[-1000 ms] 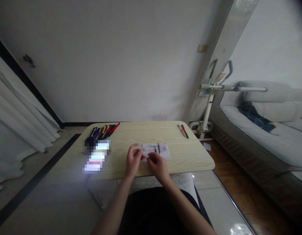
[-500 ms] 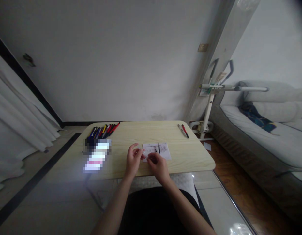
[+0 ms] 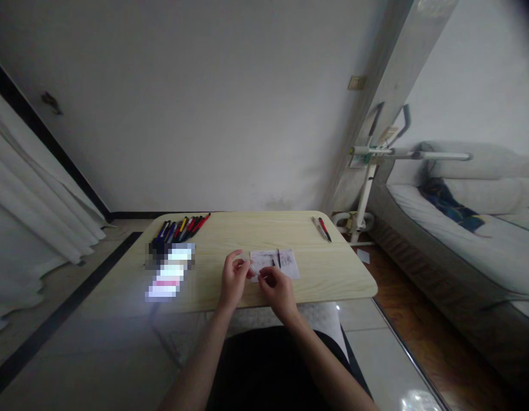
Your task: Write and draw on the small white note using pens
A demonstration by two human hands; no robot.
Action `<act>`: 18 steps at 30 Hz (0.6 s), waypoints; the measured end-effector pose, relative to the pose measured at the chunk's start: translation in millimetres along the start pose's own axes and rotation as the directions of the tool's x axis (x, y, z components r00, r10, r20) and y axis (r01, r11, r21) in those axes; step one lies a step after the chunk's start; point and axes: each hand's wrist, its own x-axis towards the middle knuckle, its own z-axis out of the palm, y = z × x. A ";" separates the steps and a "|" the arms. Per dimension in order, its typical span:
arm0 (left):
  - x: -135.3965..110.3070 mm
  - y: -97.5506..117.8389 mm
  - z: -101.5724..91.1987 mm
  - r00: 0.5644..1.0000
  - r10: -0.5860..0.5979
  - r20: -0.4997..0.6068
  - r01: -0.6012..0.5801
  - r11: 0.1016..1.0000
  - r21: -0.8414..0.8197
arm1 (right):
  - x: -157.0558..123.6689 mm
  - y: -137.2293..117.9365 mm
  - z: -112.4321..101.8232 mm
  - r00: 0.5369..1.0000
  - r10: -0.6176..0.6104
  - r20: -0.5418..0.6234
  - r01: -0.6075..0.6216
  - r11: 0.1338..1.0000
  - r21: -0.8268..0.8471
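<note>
My left hand (image 3: pixel 233 281) and my right hand (image 3: pixel 278 289) meet over the near edge of a light wooden table (image 3: pixel 333 274). Both pinch a small pale slender object (image 3: pixel 252 270) between their fingertips; it is too small to name. Just beyond the hands lies a white sheet of paper (image 3: pixel 285 264) with dark scribbles and a dark pen (image 3: pixel 279 258) lying on it.
A row of coloured pens (image 3: pixel 183 227) lies at the table's far left, with a blurred patch (image 3: pixel 170 271) near it. Two pens, one red (image 3: pixel 323 228), lie at the far right. A white exercise machine (image 3: pixel 367 188) and a grey sofa (image 3: pixel 470 228) stand to the right.
</note>
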 end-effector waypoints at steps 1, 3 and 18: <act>0.0 -0.4 -0.1 1.000 0.004 0.003 -0.004 1.000 0.002 | 0.1 0.1 0.0 1.000 0.000 -0.003 0.000 1.000 -0.006; 0.0 -1.0 -0.3 1.000 0.011 0.007 -0.011 1.000 0.006 | 0.2 0.2 -0.2 1.000 -0.004 -0.006 0.004 1.000 -0.007; 0.0 1.6 0.4 1.000 0.011 0.005 -0.011 1.000 0.020 | 0.3 1.8 1.1 1.000 -0.016 -0.006 0.016 1.000 0.022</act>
